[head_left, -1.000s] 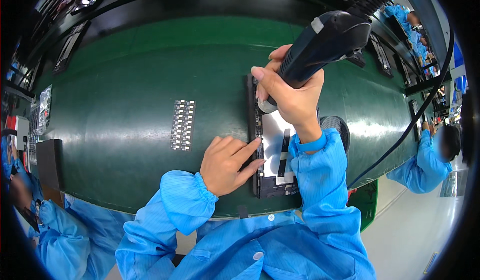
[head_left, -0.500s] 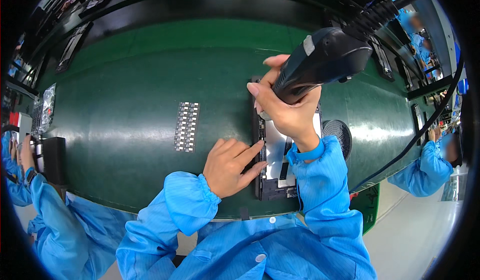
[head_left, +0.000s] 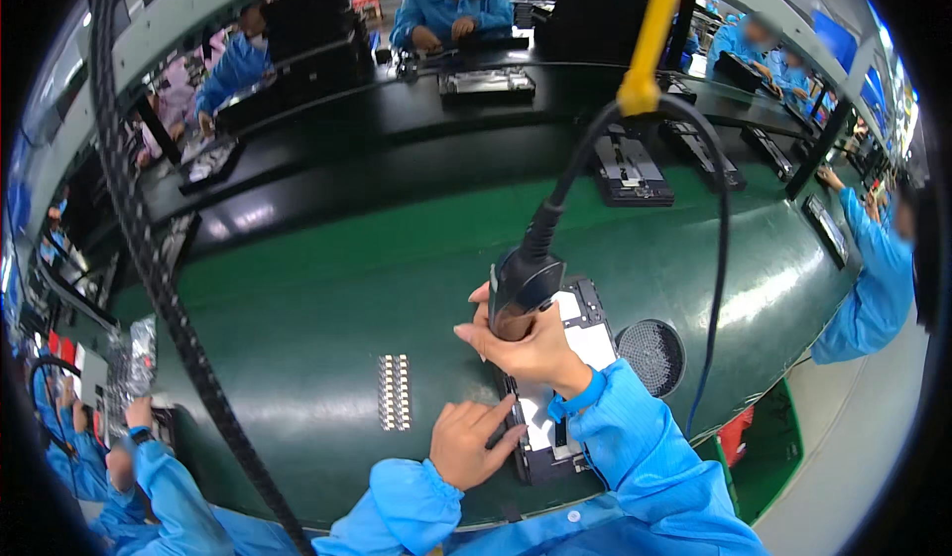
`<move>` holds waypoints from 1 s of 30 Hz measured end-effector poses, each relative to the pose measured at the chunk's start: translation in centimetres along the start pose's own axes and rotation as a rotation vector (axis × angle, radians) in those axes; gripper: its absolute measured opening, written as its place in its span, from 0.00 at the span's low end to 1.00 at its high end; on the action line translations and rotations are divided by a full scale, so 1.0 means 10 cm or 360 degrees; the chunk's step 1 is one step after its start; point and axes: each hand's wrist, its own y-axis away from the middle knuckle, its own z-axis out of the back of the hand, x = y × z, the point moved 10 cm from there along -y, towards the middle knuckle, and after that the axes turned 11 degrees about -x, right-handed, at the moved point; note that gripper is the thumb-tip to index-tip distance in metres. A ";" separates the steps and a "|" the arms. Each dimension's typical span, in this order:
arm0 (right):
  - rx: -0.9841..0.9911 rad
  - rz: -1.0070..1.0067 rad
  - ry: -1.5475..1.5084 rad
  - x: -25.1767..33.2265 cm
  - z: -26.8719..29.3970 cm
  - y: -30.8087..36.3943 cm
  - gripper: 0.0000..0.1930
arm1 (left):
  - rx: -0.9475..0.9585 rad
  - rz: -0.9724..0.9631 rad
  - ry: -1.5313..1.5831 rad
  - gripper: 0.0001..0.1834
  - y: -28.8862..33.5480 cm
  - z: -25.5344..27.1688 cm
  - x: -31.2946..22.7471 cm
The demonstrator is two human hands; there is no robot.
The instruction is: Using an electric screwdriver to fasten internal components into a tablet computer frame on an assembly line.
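My right hand point(head_left: 543, 358) is wrapped round a black corded electric screwdriver point(head_left: 528, 283), which stands nearly upright over the left edge of an opened flat device point(head_left: 590, 343). The screwdriver's tip is hidden by my fingers. The device has a black frame and silvery-white plates inside, and my right forearm covers part of it. At its lower left edge rests my left hand point(head_left: 470, 445), with index finger and thumb stretched out to the frame and nothing visibly held. A round black dish point(head_left: 651, 358) of tiny dark parts, probably screws, stands right of the device.
Left of the device lies a panel of small pale pieces point(head_left: 394, 392). The screwdriver's cable loops from a yellow hanger point(head_left: 640, 90). A dark braided cable point(head_left: 164, 288) crosses the left. More opened devices point(head_left: 635, 169) line the far side. Co-workers in blue sit around; a green bin point(head_left: 778, 457) is lower right.
The view has swung upward, bringing the far bench and co-workers into sight. My right hand still grips the screwdriver over the device's left edge; my left hand stays at the frame.
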 end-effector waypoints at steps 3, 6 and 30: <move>-0.0038 0.0124 -0.0023 0.13 0.03 -0.03 0.15 | 0.0017 -0.0001 -0.0032 0.18 0.01 -0.05 0.00; -0.0095 0.0069 -0.0077 0.13 0.09 -0.06 0.15 | -0.0183 -0.0289 -0.0077 0.17 -0.01 0.07 -0.25; -0.0425 0.0032 -0.0333 0.33 1.17 0.41 0.18 | 0.0197 -0.0057 0.0792 0.11 -1.04 0.08 -0.97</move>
